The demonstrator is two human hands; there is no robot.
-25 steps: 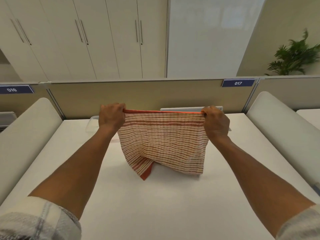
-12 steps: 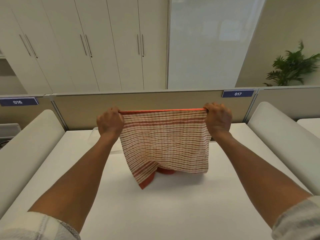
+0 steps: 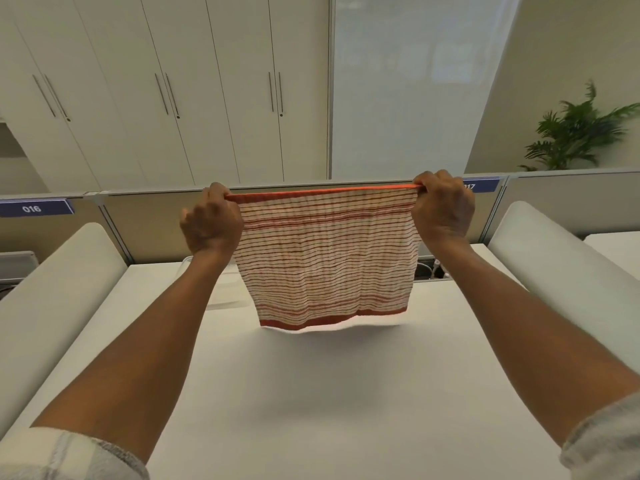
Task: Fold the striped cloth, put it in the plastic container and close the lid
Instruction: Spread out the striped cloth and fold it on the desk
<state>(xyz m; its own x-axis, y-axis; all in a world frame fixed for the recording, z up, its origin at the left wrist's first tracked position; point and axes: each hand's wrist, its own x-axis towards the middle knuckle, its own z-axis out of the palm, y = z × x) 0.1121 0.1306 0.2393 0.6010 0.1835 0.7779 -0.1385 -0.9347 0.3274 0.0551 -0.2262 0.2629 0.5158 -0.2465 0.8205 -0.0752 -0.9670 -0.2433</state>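
Note:
The striped cloth, white with red stripes and a red border, hangs in the air above the white table. My left hand grips its top left corner and my right hand grips its top right corner, so the top edge is stretched taut. Its bottom hem hangs free, clear of the table. The clear plastic container sits on the table behind my left forearm, mostly hidden by the arm and the cloth.
Low partition panels run along the table's far edge, with labels 016 and 017. Padded white side walls flank the table left and right. Cabinets and a potted plant stand beyond.
Both hands have raised the cloth. Its lower end, which rested crumpled on the table, now hangs straight and free in the air.

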